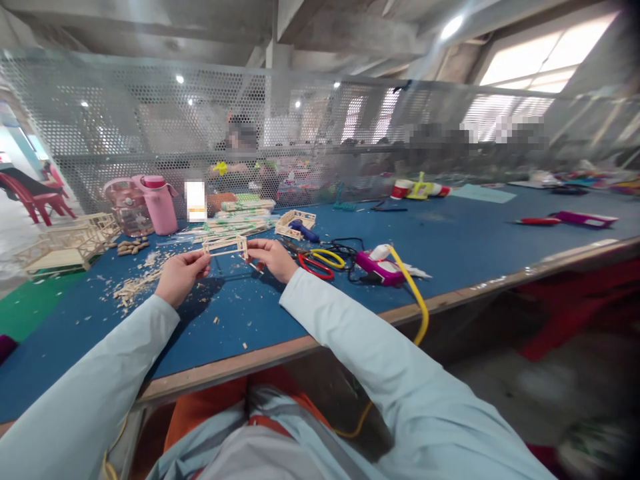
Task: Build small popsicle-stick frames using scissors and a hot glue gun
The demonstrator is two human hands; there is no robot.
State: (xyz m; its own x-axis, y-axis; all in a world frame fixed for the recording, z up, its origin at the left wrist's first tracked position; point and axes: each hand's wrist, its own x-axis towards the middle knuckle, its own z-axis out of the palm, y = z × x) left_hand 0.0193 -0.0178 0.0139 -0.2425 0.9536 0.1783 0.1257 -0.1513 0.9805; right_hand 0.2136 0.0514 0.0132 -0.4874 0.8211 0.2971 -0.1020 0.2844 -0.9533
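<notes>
A small frame of thin wooden sticks [225,247] is held up over the blue table between my two hands. My left hand [183,275] pinches its left end between thumb and fingers. At the right end, my right hand [273,259] is closed on the same frame, and a thin stick points down below its fingers. Beyond my right hand lie red-handled scissors [316,265] and a yellow-handled tool [329,258]. Another stick frame [295,223] stands behind, with a dark blue tool [304,231] against it.
Wood scraps [137,283] and peanuts [131,246] lie at the left, near a pink bottle [160,207]. Bundled sticks [235,219] lie behind my hands. A purple power strip [383,268] with a yellow cord [417,303] sits rightward. A perforated metal screen [310,127] bounds the back.
</notes>
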